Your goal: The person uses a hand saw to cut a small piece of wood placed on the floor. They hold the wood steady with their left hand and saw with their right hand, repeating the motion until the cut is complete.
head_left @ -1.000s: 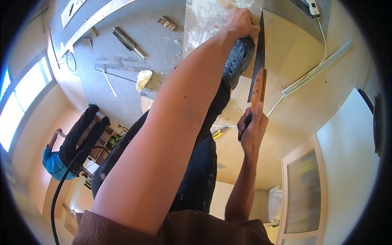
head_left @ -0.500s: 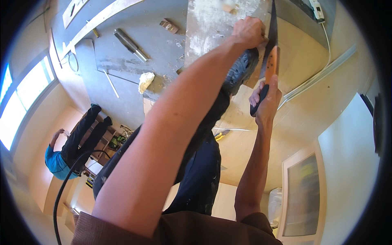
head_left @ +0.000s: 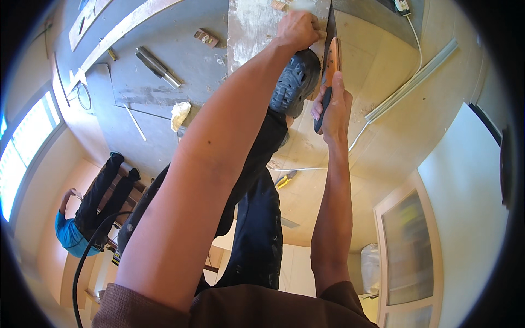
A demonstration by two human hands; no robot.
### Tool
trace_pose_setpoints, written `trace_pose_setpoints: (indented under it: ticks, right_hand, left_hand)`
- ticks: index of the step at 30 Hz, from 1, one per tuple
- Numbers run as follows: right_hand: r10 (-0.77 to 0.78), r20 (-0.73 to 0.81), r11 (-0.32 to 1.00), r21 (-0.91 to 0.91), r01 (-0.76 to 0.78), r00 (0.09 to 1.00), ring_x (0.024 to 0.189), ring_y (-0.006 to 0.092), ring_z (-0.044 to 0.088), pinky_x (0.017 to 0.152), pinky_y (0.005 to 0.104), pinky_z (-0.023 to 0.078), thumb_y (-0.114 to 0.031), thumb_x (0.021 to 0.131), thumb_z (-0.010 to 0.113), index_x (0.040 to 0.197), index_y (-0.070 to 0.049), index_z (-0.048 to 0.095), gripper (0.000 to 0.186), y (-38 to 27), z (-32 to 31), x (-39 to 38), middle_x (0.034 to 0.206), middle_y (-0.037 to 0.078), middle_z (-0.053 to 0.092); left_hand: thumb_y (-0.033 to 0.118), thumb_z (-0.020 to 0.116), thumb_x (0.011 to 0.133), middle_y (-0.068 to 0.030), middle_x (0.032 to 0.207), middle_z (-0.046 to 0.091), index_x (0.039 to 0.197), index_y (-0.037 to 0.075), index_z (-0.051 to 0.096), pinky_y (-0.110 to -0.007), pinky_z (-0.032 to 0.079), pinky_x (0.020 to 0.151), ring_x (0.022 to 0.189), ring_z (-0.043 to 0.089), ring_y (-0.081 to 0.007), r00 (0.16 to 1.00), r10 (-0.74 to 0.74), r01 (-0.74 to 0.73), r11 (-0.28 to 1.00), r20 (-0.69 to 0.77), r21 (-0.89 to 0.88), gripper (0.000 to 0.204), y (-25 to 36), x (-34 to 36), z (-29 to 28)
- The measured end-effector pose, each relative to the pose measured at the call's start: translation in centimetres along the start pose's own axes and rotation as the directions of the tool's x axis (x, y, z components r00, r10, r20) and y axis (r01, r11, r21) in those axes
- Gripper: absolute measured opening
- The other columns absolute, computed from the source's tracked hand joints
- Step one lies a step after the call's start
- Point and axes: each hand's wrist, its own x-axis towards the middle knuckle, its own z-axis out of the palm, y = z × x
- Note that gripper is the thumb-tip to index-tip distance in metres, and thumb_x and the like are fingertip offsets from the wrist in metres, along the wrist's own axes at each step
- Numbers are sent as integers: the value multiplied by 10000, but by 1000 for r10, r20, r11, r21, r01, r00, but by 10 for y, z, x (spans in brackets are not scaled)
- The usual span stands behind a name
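Note:
My right hand is closed round the black and orange handle of a handsaw. The saw's dark blade points away from me, along the right edge of a worn, white-smeared board. My left hand is closed at that same edge, just left of the blade, its fingertips partly hidden. Below it, my foot in a dark clog presses on the board.
Left of the board are a grey metal tool, a small brown block and a crumpled pale lump. Yellow-handled pliers lie below my foot. A power strip and cable are far right. Another person is at the left.
The view has shifted, so most things sit farther left. The saw has moved forward along the board's edge, away from me. My left hand stays at the edge.

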Motion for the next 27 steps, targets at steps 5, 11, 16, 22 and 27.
trace_pose_setpoints:
  ticks: [5,11,16,22,27]
  right_hand:
    - [53,-68,995,-79,-58,996,400,103,424,405,255,329,-650,1050,424,761,-76,504,647,-2,3,-18,503,6,428]
    - [144,-47,971,-184,-150,988,396,96,431,403,246,312,-667,1048,408,727,-91,500,666,5,-21,-103,490,-1,435]
    - [115,-23,986,-121,-116,993,421,90,403,406,247,309,-653,1053,418,772,-90,488,634,-14,-10,-39,540,-15,407]
    - [120,-143,987,-89,-133,982,416,108,390,411,260,318,-661,1047,426,783,-74,476,646,4,-3,-50,541,15,401]
    - [118,-74,989,-79,-124,990,420,94,407,412,261,297,-635,1068,394,738,-75,485,656,-1,-14,-38,521,4,405]
  left_hand:
    - [412,871,778,-112,969,780,983,191,820,-428,582,864,945,737,-308,995,2,-2,1000,103,2,306,10,1,-2]
    - [202,839,737,-213,702,687,765,29,750,-487,544,681,664,677,-357,999,49,-47,993,13,-109,197,-1,1,-1]
    - [195,819,748,-217,695,686,733,22,727,-473,525,643,656,672,-363,993,120,-121,968,-21,-221,197,-37,29,19]
    - [277,854,734,-173,843,722,806,77,740,-459,542,701,785,706,-327,985,73,-71,997,156,-14,241,17,4,0]
    - [203,860,713,-203,701,695,691,23,699,-468,528,628,659,697,-317,994,28,-17,993,101,-115,242,12,7,-3]
